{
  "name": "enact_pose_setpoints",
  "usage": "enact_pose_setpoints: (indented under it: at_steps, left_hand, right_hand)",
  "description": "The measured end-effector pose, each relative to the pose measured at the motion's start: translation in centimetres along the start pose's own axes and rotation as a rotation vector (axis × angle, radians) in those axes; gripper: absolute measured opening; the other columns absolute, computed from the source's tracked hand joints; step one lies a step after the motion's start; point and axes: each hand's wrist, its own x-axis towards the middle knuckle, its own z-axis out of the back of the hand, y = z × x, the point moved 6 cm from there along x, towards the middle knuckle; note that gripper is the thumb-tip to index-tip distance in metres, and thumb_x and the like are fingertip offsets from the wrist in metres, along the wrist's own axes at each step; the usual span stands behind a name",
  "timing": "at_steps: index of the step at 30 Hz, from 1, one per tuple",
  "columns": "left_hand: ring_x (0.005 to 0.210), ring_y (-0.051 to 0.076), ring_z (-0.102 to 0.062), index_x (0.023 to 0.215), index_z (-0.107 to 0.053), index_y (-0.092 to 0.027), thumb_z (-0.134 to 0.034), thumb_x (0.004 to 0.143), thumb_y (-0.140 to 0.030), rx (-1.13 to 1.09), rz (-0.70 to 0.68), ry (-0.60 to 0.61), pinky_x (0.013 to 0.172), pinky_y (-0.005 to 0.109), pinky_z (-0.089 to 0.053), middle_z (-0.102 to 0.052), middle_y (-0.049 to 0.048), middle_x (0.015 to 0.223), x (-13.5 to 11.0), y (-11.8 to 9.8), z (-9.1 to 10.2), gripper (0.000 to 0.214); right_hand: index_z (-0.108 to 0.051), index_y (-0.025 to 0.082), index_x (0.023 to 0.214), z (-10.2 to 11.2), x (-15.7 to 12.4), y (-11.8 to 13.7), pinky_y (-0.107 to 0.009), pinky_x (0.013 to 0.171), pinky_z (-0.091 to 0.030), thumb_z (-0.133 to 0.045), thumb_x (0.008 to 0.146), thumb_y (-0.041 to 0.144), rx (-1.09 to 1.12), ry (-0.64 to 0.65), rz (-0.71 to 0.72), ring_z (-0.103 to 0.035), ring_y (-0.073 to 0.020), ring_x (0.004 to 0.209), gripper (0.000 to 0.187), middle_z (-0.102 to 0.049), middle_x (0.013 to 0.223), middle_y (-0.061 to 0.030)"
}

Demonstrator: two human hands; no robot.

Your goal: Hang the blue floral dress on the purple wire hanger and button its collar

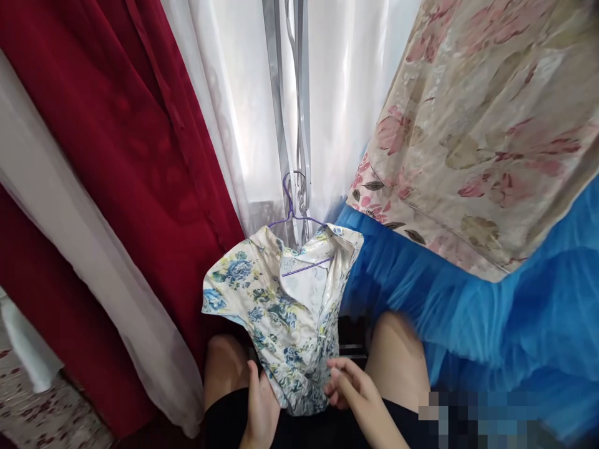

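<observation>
A cream blouse or dress top (281, 312) with blue and yellow flowers hangs on a purple wire hanger (291, 212) in front of me. Its neckline gapes, showing the white lining and the hanger's lower bar. My left hand (262, 405) lies along the garment's lower left side, thumb raised and apart, the other fingers partly hidden by the cloth. At the lower right side, my right hand (350, 388) has its fingers loosely bent and apart, close to or touching the fabric. The garment's lower end bunches between my thighs.
Grey-white straps (297, 81) hang down to the hanger before a white curtain (234, 93). Dark red cloth (140, 156) and a pale drape (93, 249) hang on the left. A floral beige cloth (468, 137) over blue tulle (468, 318) fills the right.
</observation>
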Motion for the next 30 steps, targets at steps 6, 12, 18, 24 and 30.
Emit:
enact_pose_setpoints:
  at_steps: [6, 12, 18, 24, 30]
  left_hand:
    - [0.125, 0.039, -0.062, 0.125, -0.070, -0.018, -0.087, 0.067, -0.045, 0.245, 0.114, 0.038, 0.106, 0.049, -0.049, -0.073, 0.0154, 0.122, -0.6, 2.5, 0.3, 0.066]
    - [0.111, 0.037, -0.068, 0.101, -0.074, -0.014, -0.082, 0.065, -0.041, 0.326, 0.016, -0.110, 0.096, 0.044, -0.053, -0.077, 0.0129, 0.101, 1.4, 2.0, 2.3, 0.045]
    - [0.106, 0.031, -0.064, 0.110, -0.063, -0.019, -0.078, 0.070, -0.048, 0.430, -0.381, -0.407, 0.093, 0.042, -0.052, -0.068, 0.0110, 0.111, 2.7, -0.2, 5.7, 0.052]
    - [0.107, 0.027, -0.062, 0.110, -0.064, -0.022, -0.067, 0.084, -0.026, 0.730, -0.597, -0.049, 0.096, 0.038, -0.049, -0.066, 0.0098, 0.112, -0.5, 0.3, -0.7, 0.026]
    - [0.084, 0.022, -0.065, 0.089, -0.063, -0.022, -0.057, 0.087, -0.017, 0.765, -0.490, 0.175, 0.080, 0.030, -0.050, -0.067, 0.0037, 0.086, -1.1, 0.7, -5.0, 0.008]
  right_hand:
    - [-0.056, 0.020, 0.084, -2.4, 4.2, 4.1, -0.027, 0.057, -0.036, -0.058, 0.094, 0.059, -0.139, 0.010, 0.187, -0.048, -0.0153, 0.058, 0.040, -0.054, 0.063, 0.0033]
    - [-0.057, 0.019, 0.073, -1.1, 4.0, 4.8, -0.026, 0.054, -0.026, -0.068, 0.086, 0.052, -0.061, -0.060, 0.228, -0.034, -0.0116, 0.055, 0.038, -0.040, 0.058, 0.0056]
    - [-0.058, 0.018, 0.069, -2.0, 3.7, 1.7, -0.024, 0.048, -0.017, -0.071, 0.077, 0.044, 0.124, -0.062, 0.046, -0.024, -0.0079, 0.047, 0.029, -0.037, 0.048, 0.0083]
    - [-0.061, 0.017, 0.070, -4.5, 3.4, 1.9, -0.023, 0.048, -0.017, -0.072, 0.074, 0.044, 0.084, 0.033, 0.039, -0.027, -0.0072, 0.045, 0.030, -0.042, 0.046, 0.0074]
    - [-0.058, 0.017, 0.067, -4.3, 2.6, 2.4, -0.023, 0.046, -0.017, -0.071, 0.077, 0.041, 0.108, 0.042, 0.005, -0.027, -0.0055, 0.041, 0.030, -0.044, 0.044, 0.0071]
